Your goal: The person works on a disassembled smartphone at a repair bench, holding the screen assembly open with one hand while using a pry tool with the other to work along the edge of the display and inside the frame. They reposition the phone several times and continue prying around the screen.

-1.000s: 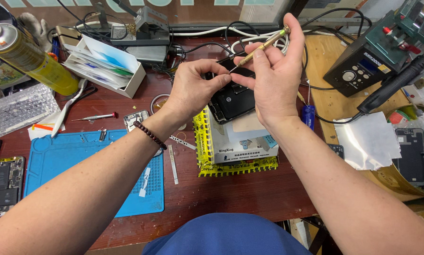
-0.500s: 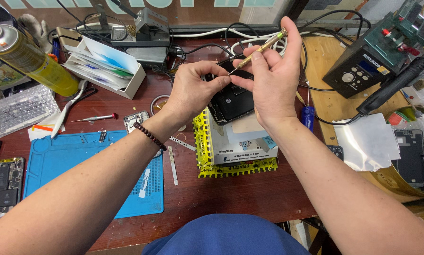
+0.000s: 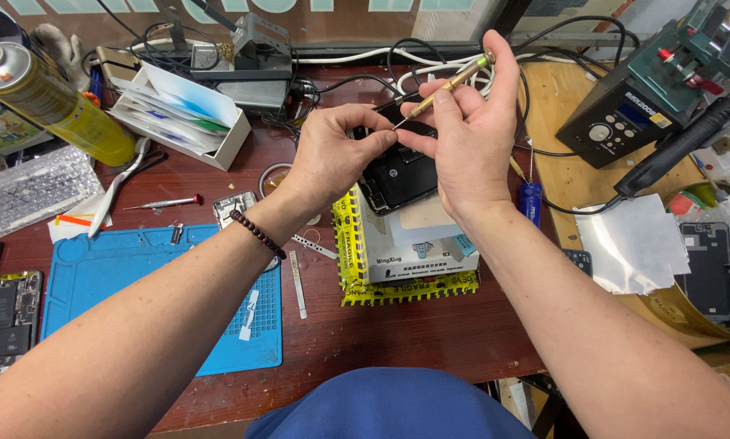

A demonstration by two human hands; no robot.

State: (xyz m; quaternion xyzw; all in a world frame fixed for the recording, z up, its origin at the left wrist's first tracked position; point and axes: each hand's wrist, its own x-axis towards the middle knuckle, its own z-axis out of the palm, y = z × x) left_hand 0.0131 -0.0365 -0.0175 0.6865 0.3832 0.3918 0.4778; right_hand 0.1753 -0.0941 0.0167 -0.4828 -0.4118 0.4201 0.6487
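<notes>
My right hand [image 3: 466,134] grips a slim brass-handled screwdriver [image 3: 450,83], its tip pointing down-left toward my left fingertips. My left hand [image 3: 332,154] is raised beside it, thumb and forefinger pinched right at the screwdriver's tip; whatever they pinch is too small to see. Just below both hands an opened black phone [image 3: 397,175] lies tilted on a white box wrapped in yellow tape [image 3: 405,260]. A dark bead bracelet circles my left wrist.
A blue work mat [image 3: 137,293] lies at the left with small parts and a red-tipped screwdriver [image 3: 163,203] nearby. A yellow spray can [image 3: 52,102], a white card box [image 3: 186,114], a soldering station [image 3: 625,114], cables and other opened phones [image 3: 7,321] crowd the desk.
My left fingers have closed in toward the screwdriver tip; both hands otherwise stay over the phone.
</notes>
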